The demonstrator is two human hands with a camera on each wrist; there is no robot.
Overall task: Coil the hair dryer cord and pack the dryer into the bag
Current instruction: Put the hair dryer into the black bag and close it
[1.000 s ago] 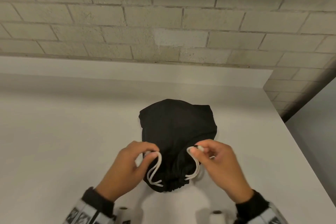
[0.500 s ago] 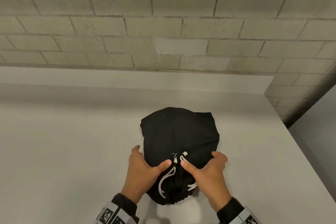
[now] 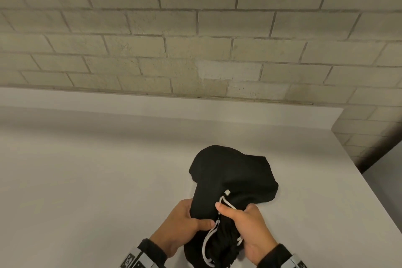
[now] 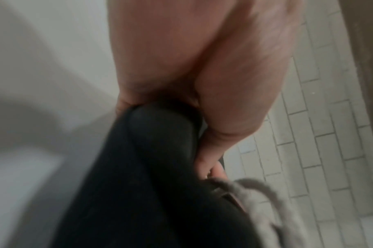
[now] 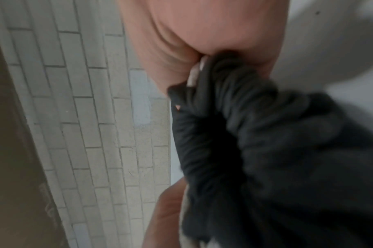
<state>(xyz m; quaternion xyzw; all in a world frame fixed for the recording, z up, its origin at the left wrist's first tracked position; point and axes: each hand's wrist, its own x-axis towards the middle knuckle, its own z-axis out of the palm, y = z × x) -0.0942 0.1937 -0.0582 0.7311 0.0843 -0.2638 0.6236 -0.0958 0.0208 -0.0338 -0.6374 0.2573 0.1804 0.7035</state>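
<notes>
Black bag (image 3: 230, 178) gripped by left hand (image 3: 182, 224) and right hand (image 3: 250, 226).

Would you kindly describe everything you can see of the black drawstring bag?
The black bag looks like soft matte cloth, bulging with hidden contents. It lies on the white table, its gathered, puckered mouth towards the person, with white drawstrings looping out there. The left hand grips the neck from one side, the right hand from the other.
</notes>
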